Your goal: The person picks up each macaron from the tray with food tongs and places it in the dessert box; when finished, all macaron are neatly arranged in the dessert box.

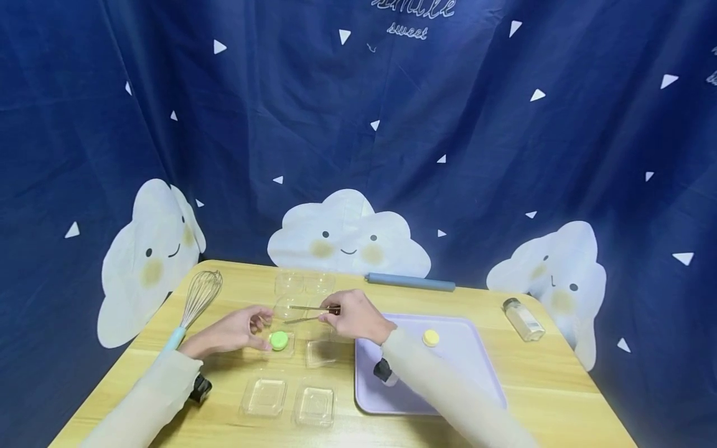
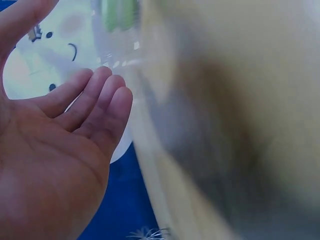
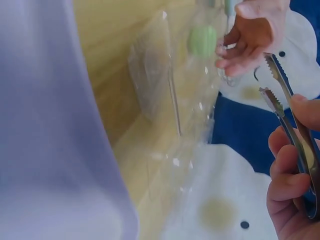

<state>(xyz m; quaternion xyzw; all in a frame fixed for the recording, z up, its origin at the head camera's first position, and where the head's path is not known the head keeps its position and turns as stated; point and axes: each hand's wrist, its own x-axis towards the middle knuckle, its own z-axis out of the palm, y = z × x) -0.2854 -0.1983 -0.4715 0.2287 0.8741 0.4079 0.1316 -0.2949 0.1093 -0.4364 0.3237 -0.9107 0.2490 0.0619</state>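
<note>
My right hand (image 1: 358, 316) grips small metal tongs (image 3: 306, 145) whose serrated tips stand apart with nothing between them. In the head view the tongs reach left over clear plastic containers. A green macaron (image 1: 279, 340) sits in one clear container (image 1: 289, 352). Close at its left is my left hand (image 1: 241, 326), thumb and fingers spread and loosely bent, fingertips near the container's edge. The left wrist view shows that palm (image 2: 55, 160) with nothing in it, the green macaron (image 2: 119, 14) partly cut off at the top. A yellow macaron (image 1: 431, 338) lies on the purple tray (image 1: 459, 386).
Two clear containers (image 1: 266, 398) stand at the front, with several more behind. A whisk (image 1: 196, 302) lies left, partly under my left forearm. A blue rolling pin (image 1: 411, 282) lies along the back edge; a dark-capped jar (image 1: 523, 319) lies at the right. My right forearm crosses the tray.
</note>
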